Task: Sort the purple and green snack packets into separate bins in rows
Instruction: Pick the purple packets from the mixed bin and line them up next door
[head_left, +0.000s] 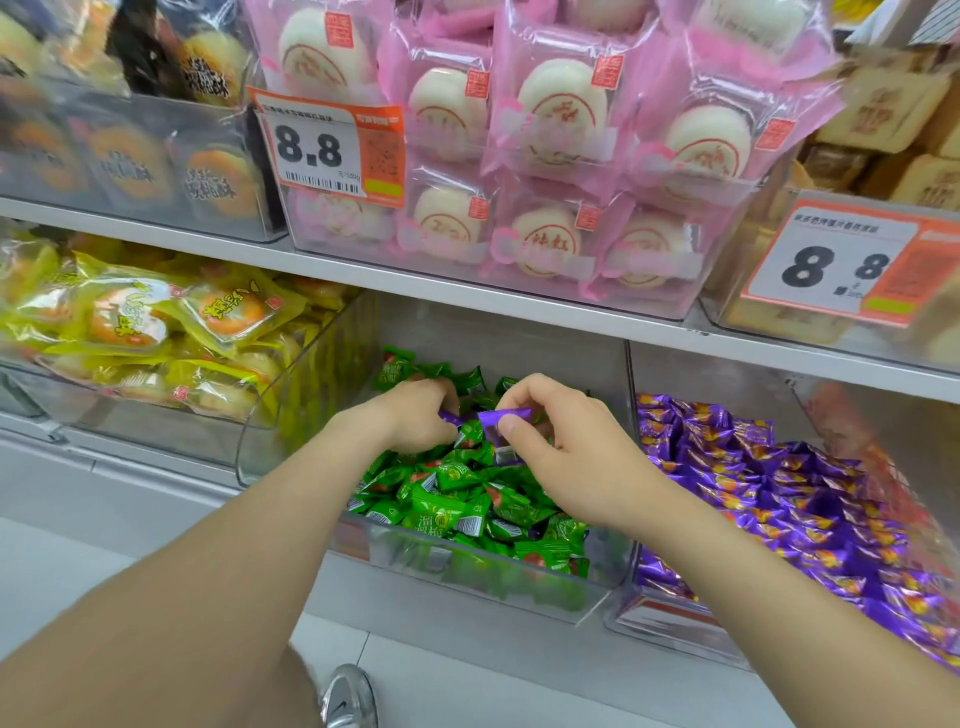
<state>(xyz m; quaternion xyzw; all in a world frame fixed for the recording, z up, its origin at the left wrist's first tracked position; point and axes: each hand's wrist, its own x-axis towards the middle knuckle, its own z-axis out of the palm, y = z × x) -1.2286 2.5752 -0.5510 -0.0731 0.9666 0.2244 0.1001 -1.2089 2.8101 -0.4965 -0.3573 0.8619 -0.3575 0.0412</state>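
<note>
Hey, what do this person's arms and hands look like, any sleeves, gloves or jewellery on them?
The left forearm and right forearm are bare to the frame edge, no sleeves showing. The left hand and right hand wear no gloves; no rings, watch or bracelet show.

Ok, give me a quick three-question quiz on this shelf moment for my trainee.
1. True or false: the right hand pinches a purple packet.
2. Where does the purple bin stand from the green bin? A: to its left. B: to its right. C: on the shelf above.
3. Fill in: the left hand reaches into the ____ bin.
Key: 1 true; 2 B; 3 green.
</note>
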